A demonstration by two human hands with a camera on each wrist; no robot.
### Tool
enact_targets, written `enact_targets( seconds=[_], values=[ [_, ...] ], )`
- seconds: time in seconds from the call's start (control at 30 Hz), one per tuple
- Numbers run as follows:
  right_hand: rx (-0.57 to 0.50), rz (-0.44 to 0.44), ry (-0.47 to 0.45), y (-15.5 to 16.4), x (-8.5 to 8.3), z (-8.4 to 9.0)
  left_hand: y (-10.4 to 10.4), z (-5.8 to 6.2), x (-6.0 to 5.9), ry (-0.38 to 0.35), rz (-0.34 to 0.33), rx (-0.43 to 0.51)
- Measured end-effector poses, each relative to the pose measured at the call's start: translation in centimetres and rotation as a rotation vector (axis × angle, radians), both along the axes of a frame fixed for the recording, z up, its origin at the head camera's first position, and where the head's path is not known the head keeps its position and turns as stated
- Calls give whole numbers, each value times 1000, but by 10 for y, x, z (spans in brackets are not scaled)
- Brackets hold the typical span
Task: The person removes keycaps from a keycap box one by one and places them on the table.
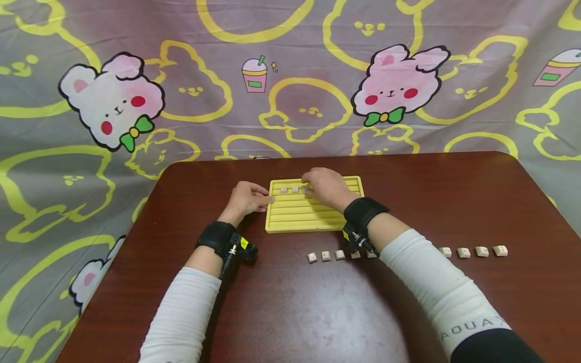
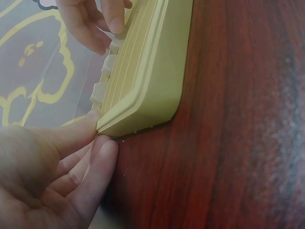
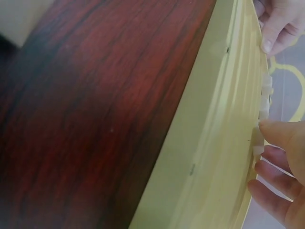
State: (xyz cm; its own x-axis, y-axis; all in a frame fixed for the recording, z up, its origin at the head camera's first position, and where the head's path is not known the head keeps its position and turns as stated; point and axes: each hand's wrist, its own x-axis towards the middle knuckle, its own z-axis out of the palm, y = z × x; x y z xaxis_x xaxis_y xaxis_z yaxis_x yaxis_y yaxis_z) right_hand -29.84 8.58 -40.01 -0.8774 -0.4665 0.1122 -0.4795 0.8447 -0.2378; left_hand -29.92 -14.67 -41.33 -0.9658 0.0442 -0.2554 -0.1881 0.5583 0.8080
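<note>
A yellow ridged board (image 1: 301, 219) lies on the table with its long rows running left to right. My left hand (image 1: 246, 199) pinches its left edge; in the left wrist view the thumb (image 2: 78, 131) is on top of the corner and a finger bears from below. Over the upper rows, my right hand (image 1: 329, 187) pinches a small white tile (image 3: 258, 140) between thumb and fingers, at the end of a short row. Two more white tiles, one at the left (image 1: 283, 190) and one beside it (image 1: 295, 189), sit in that upper groove.
Several white tiles with dark marks line the brown table (image 1: 272, 302) in front of the board, from the near left tile (image 1: 311, 258) to the far right tile (image 1: 501, 250). My right forearm covers part of this line. A patterned cloth (image 1: 295, 60) hangs behind the table.
</note>
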Motion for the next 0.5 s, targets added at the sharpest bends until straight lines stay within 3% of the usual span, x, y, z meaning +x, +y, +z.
enact_targets(
  seconds=[0.5],
  values=[
    [27, -1, 1, -1, -5, -6, 0, 2, 1, -1, -3, 3]
  ],
)
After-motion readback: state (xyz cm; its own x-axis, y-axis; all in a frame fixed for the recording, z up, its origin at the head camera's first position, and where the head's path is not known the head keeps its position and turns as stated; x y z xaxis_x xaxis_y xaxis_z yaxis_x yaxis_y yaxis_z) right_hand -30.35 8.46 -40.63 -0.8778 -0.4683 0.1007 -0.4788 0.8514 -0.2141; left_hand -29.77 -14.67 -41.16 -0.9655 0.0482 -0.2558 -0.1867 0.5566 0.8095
